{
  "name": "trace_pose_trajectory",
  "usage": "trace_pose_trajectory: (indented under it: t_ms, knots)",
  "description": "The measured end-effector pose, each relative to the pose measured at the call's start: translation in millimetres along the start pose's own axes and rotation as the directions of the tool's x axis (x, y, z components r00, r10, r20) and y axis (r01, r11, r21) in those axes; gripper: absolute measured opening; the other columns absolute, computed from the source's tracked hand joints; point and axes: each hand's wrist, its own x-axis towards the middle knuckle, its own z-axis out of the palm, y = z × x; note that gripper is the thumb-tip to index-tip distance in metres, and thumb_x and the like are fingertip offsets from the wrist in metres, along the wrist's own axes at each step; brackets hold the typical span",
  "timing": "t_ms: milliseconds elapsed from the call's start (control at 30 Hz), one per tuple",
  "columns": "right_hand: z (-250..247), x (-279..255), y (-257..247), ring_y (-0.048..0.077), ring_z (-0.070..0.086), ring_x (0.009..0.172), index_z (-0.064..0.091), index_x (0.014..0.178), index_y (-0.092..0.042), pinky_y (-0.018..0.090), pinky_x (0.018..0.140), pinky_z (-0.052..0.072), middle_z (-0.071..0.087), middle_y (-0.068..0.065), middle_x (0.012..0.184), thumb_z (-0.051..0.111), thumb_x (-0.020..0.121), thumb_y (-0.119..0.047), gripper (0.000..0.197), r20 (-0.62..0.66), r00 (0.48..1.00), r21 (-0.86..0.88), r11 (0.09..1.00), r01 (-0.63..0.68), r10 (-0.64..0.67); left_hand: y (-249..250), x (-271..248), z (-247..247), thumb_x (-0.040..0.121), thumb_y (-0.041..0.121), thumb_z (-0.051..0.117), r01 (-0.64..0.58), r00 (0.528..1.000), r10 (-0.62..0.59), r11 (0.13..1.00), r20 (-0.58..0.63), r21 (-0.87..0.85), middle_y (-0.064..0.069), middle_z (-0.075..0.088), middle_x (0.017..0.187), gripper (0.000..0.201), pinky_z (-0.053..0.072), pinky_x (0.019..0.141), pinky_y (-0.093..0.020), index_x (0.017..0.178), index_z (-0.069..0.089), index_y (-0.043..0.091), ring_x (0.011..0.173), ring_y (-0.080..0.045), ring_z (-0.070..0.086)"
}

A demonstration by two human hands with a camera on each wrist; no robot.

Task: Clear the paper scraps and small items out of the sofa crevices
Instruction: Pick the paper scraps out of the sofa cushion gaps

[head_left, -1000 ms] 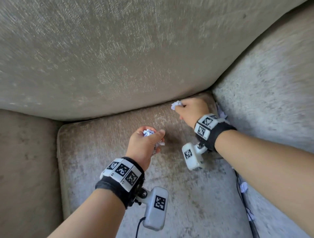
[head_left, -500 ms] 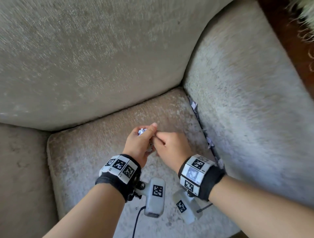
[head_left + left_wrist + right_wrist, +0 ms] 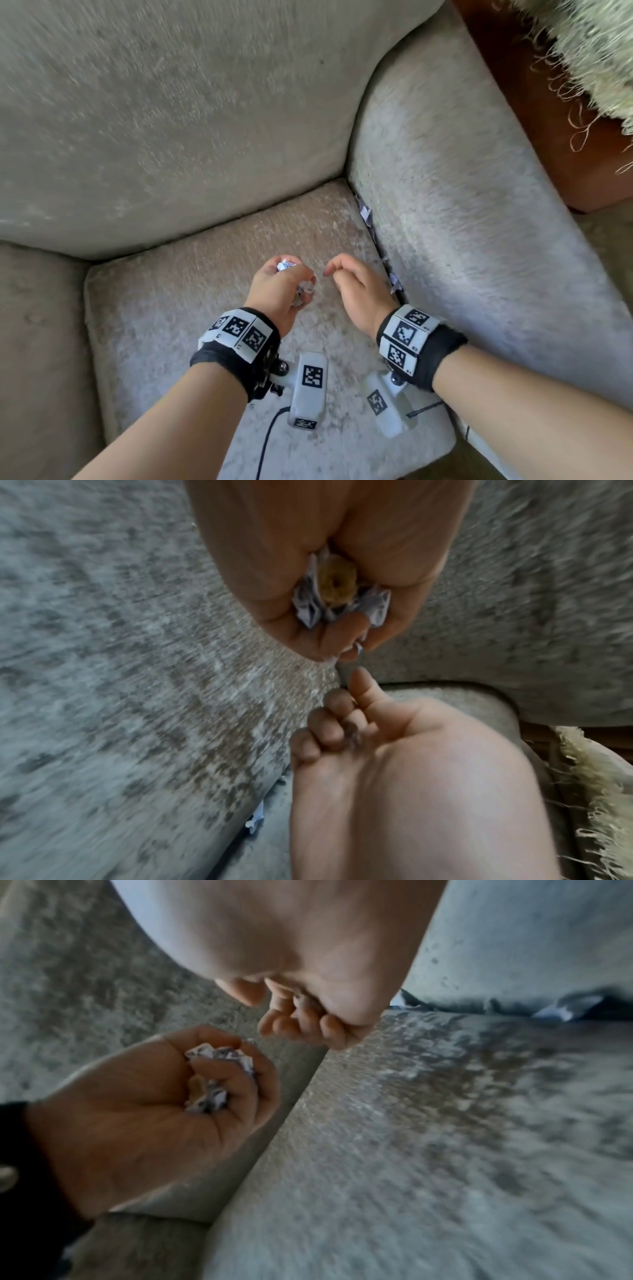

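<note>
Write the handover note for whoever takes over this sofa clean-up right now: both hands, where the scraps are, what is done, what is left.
Left hand: grips a wad of crumpled paper scraps and a small tan ring-shaped item.
Right hand: holds nothing, fingers loosely curled, above the seat cushion.
Done: several scraps gathered in the left hand.
Left: more scraps sit in the crevice between seat cushion and armrest; pull them out.

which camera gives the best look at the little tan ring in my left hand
The left wrist view: the tan ring sits unobstructed among paper scraps in the left hand. The right wrist view shows only a tan sliver; the head view shows just scraps.
</note>
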Motion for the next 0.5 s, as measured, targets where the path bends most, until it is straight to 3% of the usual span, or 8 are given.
trace_pose_trajectory:
  t_ms: [133, 267, 367, 500]
  knots:
    - [5, 8, -13, 0.013, 0.051, 0.077, 0.056, 0.098, -0.020, 0.020, 0.061, 0.039, 0.058, -0.003, 0.089, 0.039, 0.094, -0.004, 0.024, 0.080, 0.997, -0.033, 0.999, 0.001, 0.001, 9, -4, 0, 0.085, -0.008, 0.055, -0.022, 1.000, 0.022, 0.999, 0.015, 0.028, -0.013, 0.056, 0.078, 0.022, 0.042, 0.051, -0.026, 0.081, 0.055, 0.014, 0.063, -0.021, 0.052]
    - [9, 15, -16, 0.008, 0.058, 0.089, 0.061, 0.105, -0.021, 0.006, 0.063, 0.040, 0.062, -0.005, 0.104, 0.046, 0.093, 0.000, 0.028, 0.087, 0.991, -0.130, 0.985, 0.112, -0.101, 7, -4, 0, 0.082, -0.012, 0.052, -0.021, 0.998, 0.018, 0.998, 0.056, 0.051, -0.014, 0.065, 0.086, 0.033, 0.041, 0.047, -0.023, 0.105, 0.063, 0.009, 0.064, -0.019, 0.056]
    - [9, 19, -13, 0.004, 0.063, 0.082, 0.066, 0.100, -0.023, 0.008, 0.066, 0.047, 0.067, -0.010, 0.092, 0.058, 0.091, -0.003, 0.023, -0.046, 0.991, -0.095, 0.988, 0.120, -0.125, 1, -4, 0, 0.084, -0.010, 0.054, -0.009, 0.999, 0.008, 1.000, 0.051, 0.020, -0.016, 0.064, 0.088, 0.033, 0.040, 0.045, -0.021, 0.112, 0.063, 0.005, 0.064, -0.018, 0.055]
    - [9, 17, -6, -0.004, 0.065, 0.072, 0.068, 0.091, -0.030, 0.020, 0.068, 0.054, 0.071, -0.016, 0.076, 0.073, 0.083, -0.019, 0.014, -0.166, 0.980, -0.128, 0.987, 0.093, -0.113, -6, -5, -1, 0.084, -0.009, 0.055, -0.005, 0.999, 0.004, 1.000, 0.046, 0.016, -0.013, 0.062, 0.080, 0.025, 0.041, 0.043, -0.021, 0.103, 0.062, 0.007, 0.062, -0.017, 0.056]
